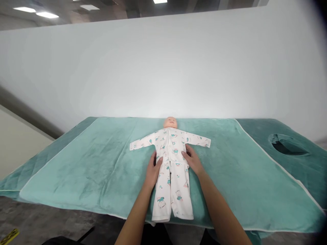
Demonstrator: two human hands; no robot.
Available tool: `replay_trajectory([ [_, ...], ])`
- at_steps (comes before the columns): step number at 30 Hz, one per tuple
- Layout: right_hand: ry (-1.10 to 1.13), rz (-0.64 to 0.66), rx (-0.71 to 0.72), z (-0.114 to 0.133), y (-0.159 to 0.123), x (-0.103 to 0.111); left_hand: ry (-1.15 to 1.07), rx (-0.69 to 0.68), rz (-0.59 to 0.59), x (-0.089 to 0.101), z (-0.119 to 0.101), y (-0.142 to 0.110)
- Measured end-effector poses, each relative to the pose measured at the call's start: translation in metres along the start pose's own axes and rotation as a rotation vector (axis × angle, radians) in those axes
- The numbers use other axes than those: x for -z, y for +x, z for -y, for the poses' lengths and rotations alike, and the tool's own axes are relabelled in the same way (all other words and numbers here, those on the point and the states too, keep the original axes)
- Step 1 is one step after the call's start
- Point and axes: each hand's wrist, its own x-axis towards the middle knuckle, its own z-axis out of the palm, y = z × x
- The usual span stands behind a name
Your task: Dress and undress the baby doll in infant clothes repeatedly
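Doll [170,123] in printed outfit [176,154] is laid on green sheet [87,163], head at 12 o'clock, outfit waist touched by left hand [153,172] at 9 and right hand [194,161] at 3, both half-curled, actual grip can't be told.

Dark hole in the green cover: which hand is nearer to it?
Right. The right hand is at the near side of the white outfit, left of the hole; the left hand is at the outfit's far side, farther left.
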Motion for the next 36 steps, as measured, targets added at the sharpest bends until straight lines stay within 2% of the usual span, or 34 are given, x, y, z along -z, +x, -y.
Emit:
replay_trajectory([
  [2,0.031,0.066,0.033,-0.001,-0.001,0.002,-0.014,0.027,0.1,-0.003,-0.007,0.004],
  [5,0.09,0.084,0.094,0.0,-0.002,0.005,-0.055,0.01,0.118,-0.011,-0.017,0.009],
  [10,0.116,-0.061,0.077,0.009,-0.003,0.008,-0.102,0.025,0.157,-0.027,-0.026,0.012],
  [13,0.165,-0.124,0.028,0.01,-0.003,0.006,-0.085,0.046,0.131,-0.029,-0.024,0.011],
  [20,0.224,-0.166,0.007,0.004,-0.001,0.004,-0.122,0.05,0.057,-0.026,-0.009,0.011],
  [31,0.147,-0.033,0.033,0.005,-0.005,0.016,-0.192,0.033,0.026,-0.019,0.001,0.013],
  [36,0.206,-0.1,-0.025,0.004,-0.002,0.012,-0.199,0.029,0.001,-0.021,0.002,0.011],
])
